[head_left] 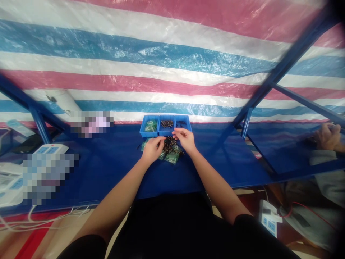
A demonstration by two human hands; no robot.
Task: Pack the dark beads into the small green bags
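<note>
My left hand (153, 150) is closed in a pinch at the left side of a loose pile of small dark and brass-coloured parts (169, 146). Across from it, my right hand (186, 140) pinches thumb against fingers just above the pile's right side. Whatever either hand holds is too small to make out. Green packets (172, 157), looking like clear bags, lie under and around the pile. Behind the hands stand three joined blue bins: the left bin (147, 134) holds green packets, the middle bin (165, 133) small brass-coloured parts, the right bin (189, 126) dark pieces.
The blue table (113, 169) has blue frame posts (245, 124) on both sides. White power strips (51, 148) with cables occupy the left end. A striped plastic sheet (172, 64) hangs behind. At far right, another person's hands (327, 135) show above a neighbouring surface.
</note>
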